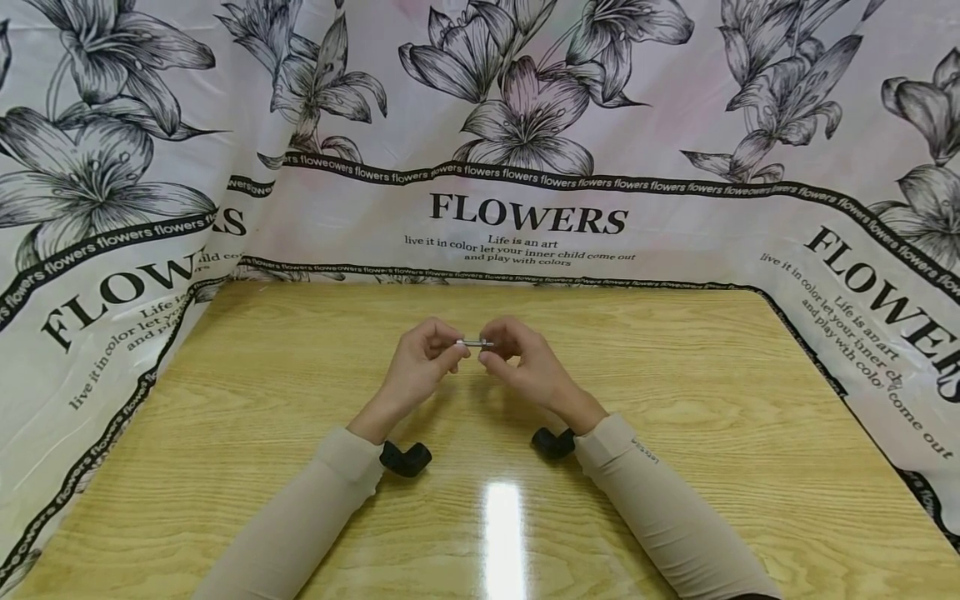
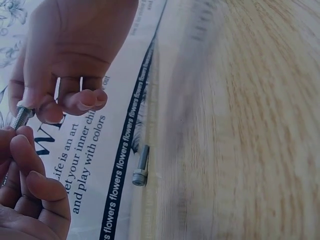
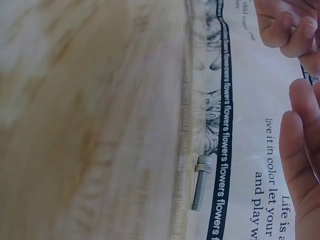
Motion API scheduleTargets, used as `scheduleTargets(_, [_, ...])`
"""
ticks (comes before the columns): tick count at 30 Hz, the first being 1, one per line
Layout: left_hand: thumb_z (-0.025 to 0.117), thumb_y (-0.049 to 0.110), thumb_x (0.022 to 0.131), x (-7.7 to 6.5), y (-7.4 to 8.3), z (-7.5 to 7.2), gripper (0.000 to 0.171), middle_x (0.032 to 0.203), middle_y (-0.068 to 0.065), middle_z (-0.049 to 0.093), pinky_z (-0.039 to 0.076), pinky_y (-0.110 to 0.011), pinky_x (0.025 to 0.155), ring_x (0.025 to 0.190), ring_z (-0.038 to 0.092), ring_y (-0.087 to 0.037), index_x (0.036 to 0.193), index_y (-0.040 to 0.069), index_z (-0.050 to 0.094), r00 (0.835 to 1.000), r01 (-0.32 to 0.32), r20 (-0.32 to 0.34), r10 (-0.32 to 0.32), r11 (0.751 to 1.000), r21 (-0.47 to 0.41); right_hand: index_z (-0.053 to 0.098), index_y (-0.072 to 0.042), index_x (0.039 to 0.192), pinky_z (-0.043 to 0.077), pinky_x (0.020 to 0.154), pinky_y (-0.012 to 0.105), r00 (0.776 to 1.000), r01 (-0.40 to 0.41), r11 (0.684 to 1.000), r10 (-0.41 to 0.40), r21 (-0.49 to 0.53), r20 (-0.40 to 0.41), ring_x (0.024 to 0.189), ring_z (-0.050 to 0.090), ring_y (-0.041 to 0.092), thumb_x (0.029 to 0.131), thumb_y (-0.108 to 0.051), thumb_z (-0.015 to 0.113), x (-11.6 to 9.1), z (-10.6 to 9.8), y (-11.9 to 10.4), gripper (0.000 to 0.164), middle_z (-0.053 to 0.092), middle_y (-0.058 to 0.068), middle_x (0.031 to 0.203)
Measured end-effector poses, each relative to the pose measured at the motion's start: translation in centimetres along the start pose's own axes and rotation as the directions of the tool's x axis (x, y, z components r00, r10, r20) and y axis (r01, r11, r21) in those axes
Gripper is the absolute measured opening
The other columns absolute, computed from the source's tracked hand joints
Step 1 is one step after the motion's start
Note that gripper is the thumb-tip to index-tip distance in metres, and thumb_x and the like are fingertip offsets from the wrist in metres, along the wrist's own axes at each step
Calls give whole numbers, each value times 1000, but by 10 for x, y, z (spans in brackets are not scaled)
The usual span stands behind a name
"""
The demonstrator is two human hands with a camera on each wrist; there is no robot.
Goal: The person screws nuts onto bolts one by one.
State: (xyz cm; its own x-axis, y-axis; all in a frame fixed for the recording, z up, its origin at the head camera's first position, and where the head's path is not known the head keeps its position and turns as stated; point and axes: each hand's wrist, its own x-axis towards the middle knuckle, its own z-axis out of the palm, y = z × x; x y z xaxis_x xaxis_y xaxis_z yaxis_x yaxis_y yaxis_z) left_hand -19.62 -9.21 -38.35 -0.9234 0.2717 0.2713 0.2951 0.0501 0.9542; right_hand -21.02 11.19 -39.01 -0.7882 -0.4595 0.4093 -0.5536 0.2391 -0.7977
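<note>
A slim silver bolt (image 1: 471,343) is held level between the two hands, above the table. My left hand (image 1: 418,360) pinches its left end between thumb and fingers. With thumb and forefinger, my right hand (image 1: 527,360) grips the small nut (image 1: 483,342) near the bolt's right end. The left wrist view shows the bolt's thread (image 2: 21,119) between the two sets of fingertips, with the right thumb (image 2: 34,90) against the nut. A second bolt (image 2: 140,170) with a nut near its head shows lower down, apart from both hands; the right wrist view also has this bolt (image 3: 201,184).
A shiny wood-grain table (image 1: 712,400) spreads below the hands. White curtain (image 1: 525,242) printed with flowers and lettering encloses its back and sides. Black curved pieces sit at the left wrist (image 1: 406,459) and right wrist (image 1: 552,443). A bright light reflection (image 1: 504,533) lies on the near tabletop.
</note>
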Motion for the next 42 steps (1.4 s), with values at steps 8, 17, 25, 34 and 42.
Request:
scheduleTargets(8, [62, 7, 93, -2, 0, 1, 11, 94, -14, 69, 43, -28, 58, 70, 57, -34, 103, 2, 59, 1000, 17, -2, -17, 1000, 10, 62, -11, 103, 52, 61, 33, 1000, -12, 1000, 12, -23, 2, 70, 63, 19, 100, -23, 52, 0, 0, 3, 16, 63, 4, 86])
scheduleTargets(17, [63, 4, 92, 0, 0, 2, 14, 93, -21, 67, 44, -28, 58, 68, 56, -30, 104, -2, 60, 1000, 22, -6, -22, 1000, 3, 58, -9, 111, 53, 67, 41, 996, -87, 996, 87, 9, 5, 75, 64, 26, 99, -19, 56, 0, 0, -1, 16, 65, 11, 91])
scheduleTargets(25, [61, -5, 91, -3, 15, 5, 13, 92, -27, 65, 45, -29, 58, 67, 56, -31, 103, -9, 58, 1000, 28, -5, -28, 1000, -4, 51, 4, 110, 50, 64, 35, 1000, -6, 1000, 6, 8, 12, 77, 64, 31, 90, 3, 61, 0, -2, -31, 23, 63, 20, 95])
scheduleTargets(34, [63, 6, 92, -1, 4, 4, 13, 94, -19, 68, 50, -42, 63, 68, 58, -28, 103, -1, 60, 1000, 20, -6, -20, 1000, 22, 61, -7, 100, 43, 52, 31, 997, -75, 997, 76, -33, 9, 60, 54, 22, 102, -16, 49, -1, -1, -17, 15, 61, 9, 82])
scheduleTargets(42, [62, -2, 91, -2, 8, 5, 14, 94, -26, 66, 47, -26, 60, 67, 56, -26, 103, -7, 58, 999, 36, -7, -36, 999, -9, 59, -7, 107, 47, 57, 31, 994, -109, 994, 109, -29, 0, 65, 57, 20, 99, -19, 55, 0, 0, -8, 15, 63, 6, 87])
